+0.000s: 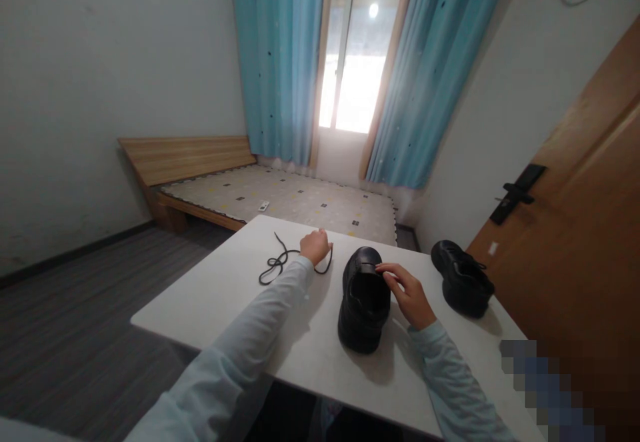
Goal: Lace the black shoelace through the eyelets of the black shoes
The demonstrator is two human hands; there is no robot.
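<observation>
Here the left hand clenches a lace beside the shoe the right hand touches, its grip unclear.

Left sleeve: long, pale blue-grey, plain, loosely cut, soft folds running along its length, ending at the wrist. Right sleeve: matching pale blue-grey, long, creased crosswise in many small folds, likewise wrist-length. Left hand: bare. Right hand: bare.

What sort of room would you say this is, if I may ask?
Most likely a bedroom: a low wooden bed stands below the window, which has blue curtains.
</observation>
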